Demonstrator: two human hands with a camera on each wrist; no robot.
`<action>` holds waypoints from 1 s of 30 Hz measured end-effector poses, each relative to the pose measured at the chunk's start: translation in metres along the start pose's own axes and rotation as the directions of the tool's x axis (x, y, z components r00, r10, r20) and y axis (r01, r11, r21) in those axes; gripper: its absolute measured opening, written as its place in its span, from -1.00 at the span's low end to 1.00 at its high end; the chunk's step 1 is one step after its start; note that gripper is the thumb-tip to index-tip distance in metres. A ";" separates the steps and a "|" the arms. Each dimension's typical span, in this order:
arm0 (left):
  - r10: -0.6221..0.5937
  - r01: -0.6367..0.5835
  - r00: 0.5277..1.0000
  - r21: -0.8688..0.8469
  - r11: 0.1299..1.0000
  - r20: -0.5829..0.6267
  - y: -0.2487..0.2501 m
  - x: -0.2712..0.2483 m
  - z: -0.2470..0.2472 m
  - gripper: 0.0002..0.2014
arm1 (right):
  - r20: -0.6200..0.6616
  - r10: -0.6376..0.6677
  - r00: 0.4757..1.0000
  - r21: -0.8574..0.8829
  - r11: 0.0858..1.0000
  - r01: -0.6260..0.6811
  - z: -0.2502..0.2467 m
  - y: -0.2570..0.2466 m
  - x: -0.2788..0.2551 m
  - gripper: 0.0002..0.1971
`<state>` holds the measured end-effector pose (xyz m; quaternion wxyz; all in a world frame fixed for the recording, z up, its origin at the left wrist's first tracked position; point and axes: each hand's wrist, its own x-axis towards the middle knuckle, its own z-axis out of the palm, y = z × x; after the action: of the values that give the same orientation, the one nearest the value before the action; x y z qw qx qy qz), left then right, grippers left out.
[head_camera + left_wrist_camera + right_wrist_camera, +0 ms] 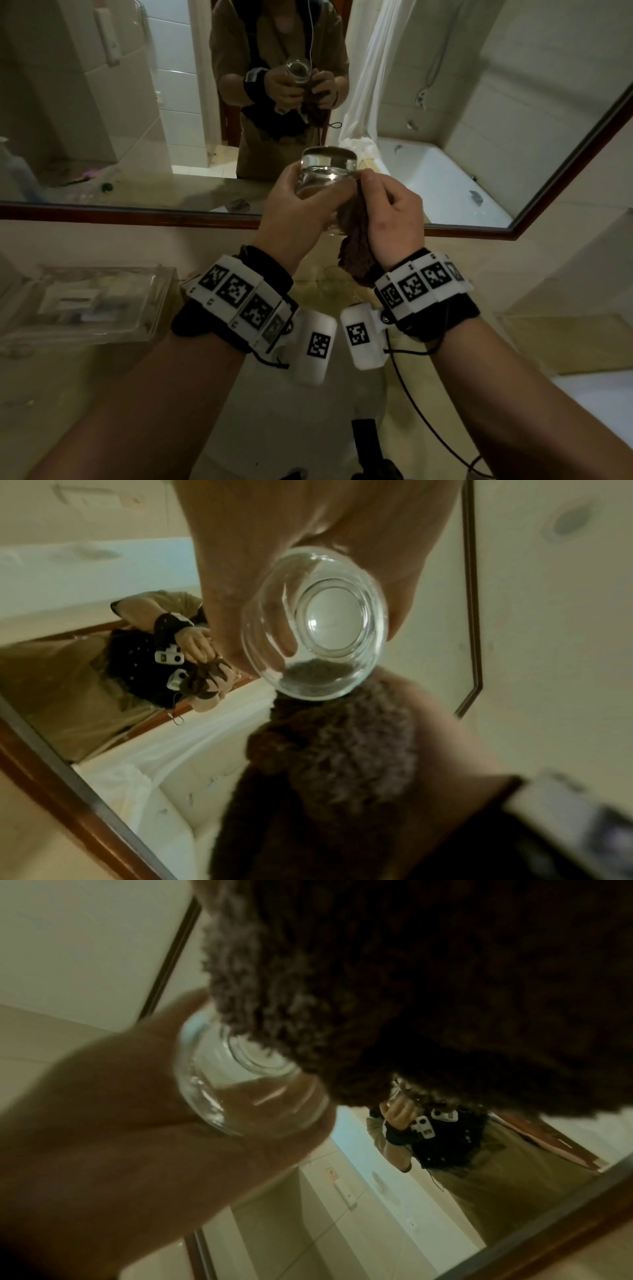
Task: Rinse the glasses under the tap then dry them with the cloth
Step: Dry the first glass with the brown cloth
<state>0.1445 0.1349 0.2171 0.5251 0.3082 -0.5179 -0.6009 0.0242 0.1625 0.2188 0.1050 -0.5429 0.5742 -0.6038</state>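
Observation:
A clear drinking glass (327, 171) is held up in front of the mirror, mouth up, its thick base facing the left wrist camera (318, 626). My left hand (294, 202) grips it round the side, fingers wrapped behind it. My right hand (387, 202) pinches a dark brown fuzzy cloth (356, 246) against the glass's right side; the cloth hangs down toward the wrist. In the right wrist view the cloth (411, 988) fills the upper frame and covers part of the glass (246, 1085). The cloth (329, 764) hides most of my right fingers.
A wood-framed mirror (548, 192) spans the wall and reflects a person, a bathtub and a shower curtain. A clear plastic tray (85, 305) with small items sits on the counter at left. The sink basin (308, 428) lies below my wrists.

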 end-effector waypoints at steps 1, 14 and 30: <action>0.017 -0.016 1.000 0.029 0.999 -0.020 0.001 0.001 0.000 -0.57 | -0.004 -0.019 1.000 0.017 1.000 0.019 0.000 -0.002 0.000 -0.73; -0.011 0.012 0.991 -0.003 1.000 0.135 0.003 0.002 0.002 -0.64 | -0.006 0.009 1.000 0.000 1.000 -0.009 -0.005 0.007 0.002 -0.60; -0.008 0.006 1.000 -0.084 0.996 -0.026 -0.002 -0.001 0.006 -0.53 | -0.014 0.007 1.000 -0.038 0.999 -0.007 -0.002 0.003 -0.003 -0.64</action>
<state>0.1384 0.1378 0.2166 0.5424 0.2956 -0.4840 -0.6198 0.0223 0.1651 0.2148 0.0928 -0.5385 0.5883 -0.5961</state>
